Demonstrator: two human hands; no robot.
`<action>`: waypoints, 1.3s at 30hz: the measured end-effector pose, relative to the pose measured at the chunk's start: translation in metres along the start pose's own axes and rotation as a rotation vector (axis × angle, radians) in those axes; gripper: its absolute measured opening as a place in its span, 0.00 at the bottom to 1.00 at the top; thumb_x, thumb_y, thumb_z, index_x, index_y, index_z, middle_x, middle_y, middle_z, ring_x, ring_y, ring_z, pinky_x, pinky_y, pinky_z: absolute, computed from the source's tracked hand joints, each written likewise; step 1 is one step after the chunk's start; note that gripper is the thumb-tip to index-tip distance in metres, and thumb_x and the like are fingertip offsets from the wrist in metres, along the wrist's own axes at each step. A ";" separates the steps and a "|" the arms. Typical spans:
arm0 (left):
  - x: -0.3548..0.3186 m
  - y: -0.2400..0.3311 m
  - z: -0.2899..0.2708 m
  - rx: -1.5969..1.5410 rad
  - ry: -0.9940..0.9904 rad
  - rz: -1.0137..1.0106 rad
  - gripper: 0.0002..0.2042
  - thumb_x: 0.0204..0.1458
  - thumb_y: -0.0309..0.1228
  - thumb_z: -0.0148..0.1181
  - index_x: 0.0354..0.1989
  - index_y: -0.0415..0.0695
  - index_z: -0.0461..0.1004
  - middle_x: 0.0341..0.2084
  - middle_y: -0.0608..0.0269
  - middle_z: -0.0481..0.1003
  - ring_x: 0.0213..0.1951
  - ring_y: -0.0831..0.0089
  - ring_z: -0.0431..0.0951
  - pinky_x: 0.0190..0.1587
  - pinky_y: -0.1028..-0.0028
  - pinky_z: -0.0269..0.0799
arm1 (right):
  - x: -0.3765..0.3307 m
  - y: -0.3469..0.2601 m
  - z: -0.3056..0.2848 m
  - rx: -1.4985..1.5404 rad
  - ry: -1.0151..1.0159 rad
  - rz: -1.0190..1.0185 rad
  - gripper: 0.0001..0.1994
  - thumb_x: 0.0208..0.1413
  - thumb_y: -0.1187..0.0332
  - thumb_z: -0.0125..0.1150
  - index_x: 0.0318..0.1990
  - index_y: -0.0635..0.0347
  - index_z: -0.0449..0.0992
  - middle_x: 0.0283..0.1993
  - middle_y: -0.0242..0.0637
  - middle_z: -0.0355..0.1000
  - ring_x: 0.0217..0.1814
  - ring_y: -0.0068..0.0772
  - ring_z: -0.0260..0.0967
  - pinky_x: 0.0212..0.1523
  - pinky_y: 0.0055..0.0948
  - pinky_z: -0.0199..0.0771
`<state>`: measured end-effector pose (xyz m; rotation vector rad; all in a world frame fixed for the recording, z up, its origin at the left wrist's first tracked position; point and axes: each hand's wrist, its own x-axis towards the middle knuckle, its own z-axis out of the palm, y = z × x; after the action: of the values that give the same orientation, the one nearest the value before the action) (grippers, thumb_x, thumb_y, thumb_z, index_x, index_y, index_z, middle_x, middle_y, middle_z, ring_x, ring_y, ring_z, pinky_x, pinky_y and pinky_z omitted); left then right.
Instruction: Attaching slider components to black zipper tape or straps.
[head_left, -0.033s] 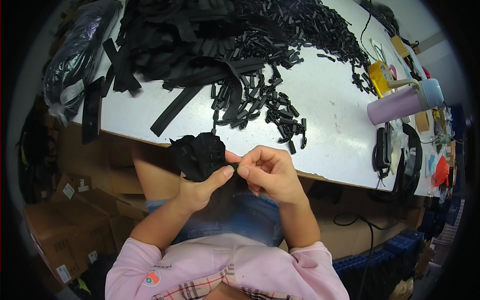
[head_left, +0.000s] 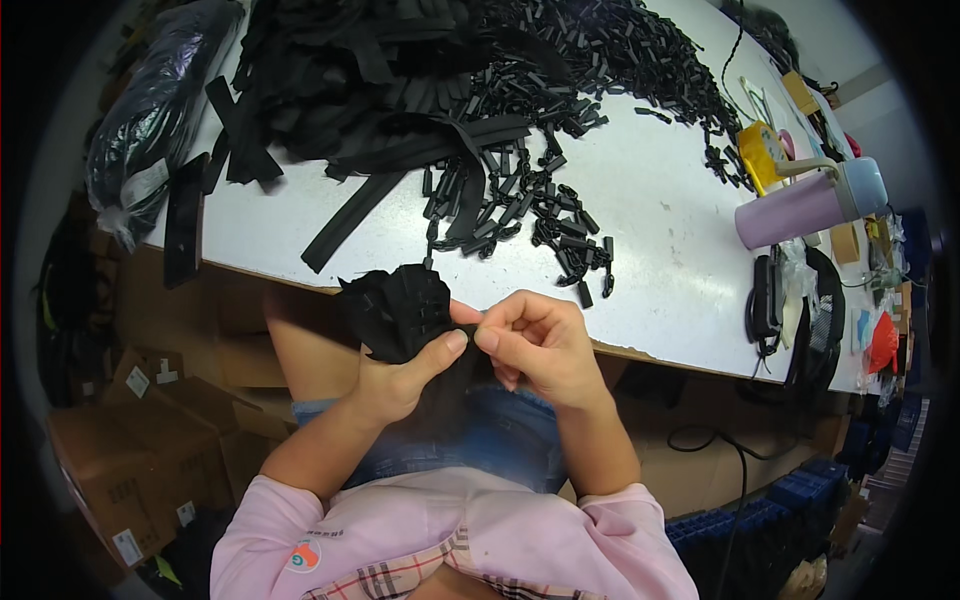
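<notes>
My left hand (head_left: 405, 378) is closed round a bunch of black zipper tapes (head_left: 400, 315), held over my lap just off the table's front edge. The upper ends of the bunch fan out, and more black tape hangs below between my hands. My right hand (head_left: 540, 350) pinches the end of one tape with thumb and forefinger, right beside my left thumb. What lies between those fingertips is too small to make out. Beyond the hands, on the table, many small black zipper sliders with long pulls (head_left: 515, 205) lie scattered.
A heap of black tapes (head_left: 370, 90) covers the white table's (head_left: 670, 260) far left. A larger slider heap (head_left: 620, 50) lies behind. At right are a lilac bottle (head_left: 790, 212), a yellow tape dispenser (head_left: 762, 155) and black straps. Cardboard boxes (head_left: 140, 460) stand at lower left.
</notes>
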<state>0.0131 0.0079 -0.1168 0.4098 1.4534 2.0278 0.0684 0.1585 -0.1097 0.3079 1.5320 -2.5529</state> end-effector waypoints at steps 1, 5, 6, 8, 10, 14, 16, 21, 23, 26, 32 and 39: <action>0.000 0.000 0.000 0.005 -0.001 0.043 0.09 0.45 0.23 0.51 0.36 0.37 0.67 0.30 0.61 0.69 0.33 0.78 0.69 0.38 0.78 0.65 | -0.001 0.003 0.004 0.000 0.057 -0.064 0.04 0.46 0.76 0.56 0.26 0.66 0.67 0.20 0.29 0.64 0.15 0.11 0.57 0.14 0.10 0.56; -0.001 -0.001 0.004 0.039 0.043 0.112 0.09 0.48 0.22 0.49 0.38 0.36 0.66 0.31 0.61 0.70 0.33 0.78 0.70 0.37 0.79 0.67 | -0.005 0.020 0.017 -0.029 0.204 -0.260 0.04 0.49 0.74 0.54 0.29 0.65 0.67 0.22 0.26 0.63 0.19 0.09 0.56 0.17 0.09 0.55; -0.001 -0.001 0.004 0.039 0.044 0.113 0.09 0.48 0.22 0.49 0.38 0.36 0.66 0.31 0.61 0.70 0.33 0.78 0.70 0.37 0.79 0.67 | -0.005 0.022 0.016 -0.030 0.203 -0.259 0.04 0.49 0.74 0.54 0.29 0.65 0.67 0.22 0.26 0.63 0.19 0.09 0.56 0.17 0.09 0.55; -0.001 0.000 0.004 0.081 0.037 0.163 0.09 0.48 0.22 0.50 0.39 0.36 0.66 0.31 0.61 0.70 0.33 0.79 0.70 0.36 0.79 0.67 | -0.005 0.024 0.013 -0.145 0.107 -0.267 0.04 0.50 0.73 0.53 0.31 0.64 0.68 0.22 0.25 0.62 0.20 0.08 0.54 0.18 0.10 0.53; -0.001 0.006 0.004 0.100 0.011 0.165 0.09 0.48 0.21 0.50 0.38 0.37 0.66 0.30 0.61 0.70 0.33 0.79 0.70 0.36 0.79 0.67 | -0.006 0.025 0.011 -0.166 0.094 -0.269 0.04 0.50 0.73 0.53 0.31 0.64 0.68 0.21 0.25 0.62 0.20 0.09 0.54 0.17 0.10 0.52; 0.000 0.008 -0.003 0.228 -0.041 0.174 0.08 0.46 0.21 0.53 0.37 0.38 0.68 0.29 0.63 0.70 0.31 0.81 0.70 0.35 0.80 0.67 | -0.007 0.020 0.007 -0.046 0.016 -0.173 0.05 0.51 0.71 0.52 0.31 0.65 0.68 0.21 0.25 0.61 0.19 0.09 0.53 0.17 0.11 0.50; 0.002 0.004 -0.008 0.260 -0.061 0.194 0.08 0.46 0.22 0.53 0.36 0.38 0.69 0.28 0.64 0.70 0.30 0.81 0.70 0.34 0.80 0.67 | -0.008 0.022 0.008 -0.038 0.028 -0.182 0.05 0.49 0.72 0.53 0.31 0.65 0.68 0.20 0.26 0.61 0.18 0.11 0.53 0.16 0.12 0.51; -0.001 0.008 -0.009 0.099 0.012 -0.066 0.08 0.46 0.27 0.55 0.34 0.39 0.70 0.28 0.66 0.70 0.26 0.80 0.69 0.30 0.82 0.65 | -0.002 0.028 0.007 -0.625 0.157 -0.679 0.06 0.44 0.76 0.56 0.31 0.65 0.69 0.20 0.29 0.62 0.16 0.14 0.54 0.16 0.13 0.53; 0.000 0.004 -0.009 0.187 0.005 0.053 0.07 0.46 0.27 0.55 0.33 0.39 0.70 0.27 0.66 0.70 0.27 0.80 0.69 0.31 0.81 0.65 | -0.003 0.024 0.012 -0.774 0.238 -0.831 0.06 0.41 0.78 0.57 0.29 0.65 0.69 0.20 0.31 0.63 0.15 0.16 0.54 0.15 0.14 0.53; -0.001 0.001 -0.003 0.282 0.009 0.200 0.05 0.46 0.27 0.54 0.31 0.40 0.68 0.26 0.66 0.68 0.27 0.80 0.67 0.31 0.82 0.63 | -0.004 0.020 0.019 -0.541 0.304 -0.659 0.04 0.41 0.77 0.57 0.26 0.66 0.69 0.19 0.30 0.63 0.15 0.14 0.54 0.14 0.15 0.52; -0.001 0.004 -0.003 0.202 0.038 0.166 0.04 0.47 0.26 0.54 0.29 0.40 0.68 0.25 0.67 0.68 0.28 0.81 0.67 0.31 0.82 0.63 | -0.005 0.011 0.008 -0.430 -0.070 -0.258 0.04 0.41 0.76 0.58 0.24 0.64 0.68 0.14 0.25 0.57 0.13 0.12 0.49 0.14 0.14 0.50; 0.000 0.002 -0.004 0.083 0.136 0.017 0.06 0.44 0.26 0.58 0.29 0.40 0.69 0.22 0.69 0.69 0.24 0.83 0.68 0.28 0.84 0.65 | -0.003 0.026 0.007 -0.380 -0.036 -0.295 0.04 0.44 0.76 0.56 0.25 0.64 0.67 0.15 0.24 0.57 0.15 0.10 0.50 0.15 0.14 0.49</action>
<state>0.0105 0.0042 -0.1161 0.3248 1.6255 2.0482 0.0770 0.1399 -0.1280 -0.0126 2.1360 -2.3690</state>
